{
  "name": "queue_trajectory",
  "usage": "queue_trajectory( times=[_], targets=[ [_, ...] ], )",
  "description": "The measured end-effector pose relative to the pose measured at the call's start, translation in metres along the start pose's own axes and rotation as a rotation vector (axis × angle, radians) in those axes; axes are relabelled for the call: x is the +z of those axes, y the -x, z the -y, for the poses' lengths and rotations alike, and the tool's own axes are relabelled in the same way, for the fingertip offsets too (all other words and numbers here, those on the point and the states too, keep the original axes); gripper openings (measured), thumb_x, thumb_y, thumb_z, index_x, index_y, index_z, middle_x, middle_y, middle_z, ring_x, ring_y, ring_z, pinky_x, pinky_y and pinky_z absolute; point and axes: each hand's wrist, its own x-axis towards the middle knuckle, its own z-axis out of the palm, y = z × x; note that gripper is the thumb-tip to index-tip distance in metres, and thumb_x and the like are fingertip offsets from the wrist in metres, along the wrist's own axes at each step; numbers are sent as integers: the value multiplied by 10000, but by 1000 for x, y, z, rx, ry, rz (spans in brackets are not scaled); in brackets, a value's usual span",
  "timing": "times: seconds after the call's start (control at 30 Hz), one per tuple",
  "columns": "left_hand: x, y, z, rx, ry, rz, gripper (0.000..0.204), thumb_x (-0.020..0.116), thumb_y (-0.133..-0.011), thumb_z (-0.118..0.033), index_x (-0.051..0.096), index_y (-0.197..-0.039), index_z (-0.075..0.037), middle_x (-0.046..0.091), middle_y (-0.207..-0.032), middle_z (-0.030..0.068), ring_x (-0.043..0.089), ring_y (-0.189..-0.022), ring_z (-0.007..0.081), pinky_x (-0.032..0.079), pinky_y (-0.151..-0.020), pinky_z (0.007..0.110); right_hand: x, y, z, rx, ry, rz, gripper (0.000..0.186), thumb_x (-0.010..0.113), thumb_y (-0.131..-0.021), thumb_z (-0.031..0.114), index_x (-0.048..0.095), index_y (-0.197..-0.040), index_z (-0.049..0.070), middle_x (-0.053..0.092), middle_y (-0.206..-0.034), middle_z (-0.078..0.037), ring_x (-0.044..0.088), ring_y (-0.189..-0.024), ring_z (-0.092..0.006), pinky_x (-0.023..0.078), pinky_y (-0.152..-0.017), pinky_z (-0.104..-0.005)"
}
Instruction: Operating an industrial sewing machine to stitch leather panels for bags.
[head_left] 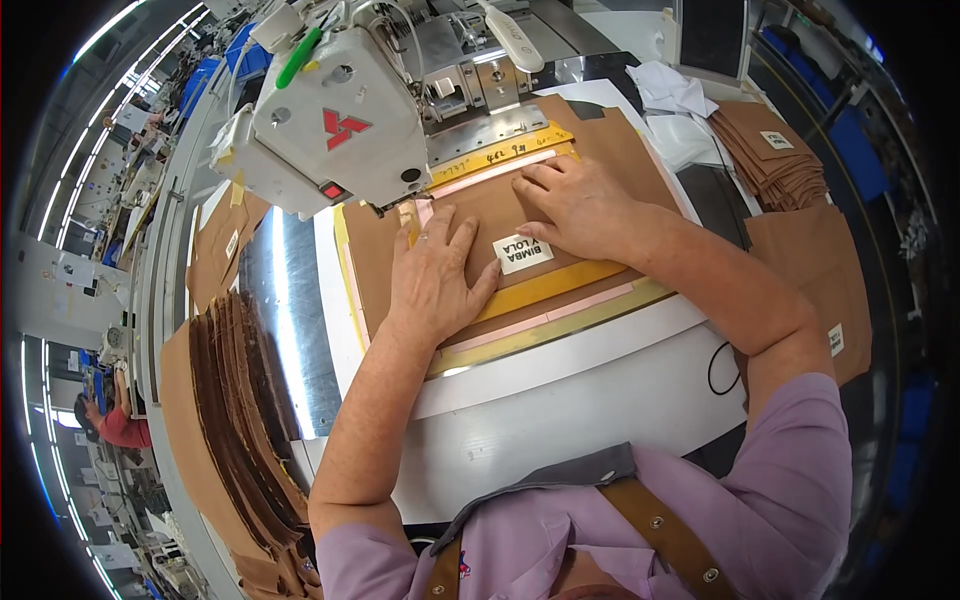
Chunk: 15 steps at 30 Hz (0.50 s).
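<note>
A flat brown panel [493,207] lies in a yellow-edged sewing template under the head of a large white sewing machine [345,115]. My left hand [432,272] rests on the panel's left part, fingers spread and pointing toward the needle area. My right hand [585,212] lies open on the panel farther right, its fingertips by the far yellow strip [500,155]. Between the hands a white printed label [523,253] sits on the panel, close to my right thumb. A second yellow strip [550,289] runs along the near side. Neither hand holds anything.
A thick stack of brown pieces [225,400] stands at the left. More brown pieces [765,150] are piled at the far right, with another brown piece [815,290] nearer. White crumpled material [672,90] lies behind. A person in red [125,425] works far left.
</note>
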Motion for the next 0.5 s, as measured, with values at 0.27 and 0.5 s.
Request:
queue_trajectory(
  times=[0.27, 0.5],
  targets=[
    [-4, 0, -1, -36, -58, 69, 608, 601, -921, -494, 582, -1404, -124, 523, -1439, 201, 565, -1274, 307, 310, -1124, 567, 11, 4, 4, 5, 97, -157, 674, 506, -998, 591, 569, -1388, 44, 615, -1274, -118, 559, -1221, -284, 482, -985, -433],
    [-5, -2, 1, -3, -124, 46, 610, 609, -910, -515, 617, -1386, -134, 555, -1413, 199, 570, -1269, 309, 267, -1155, 546, 18, 6, -2, -29, 101, -237, 683, 512, -988, 604, 577, -1376, 46, 629, -1238, -111, 567, -1221, -276, 460, -1019, -442]
  ],
)
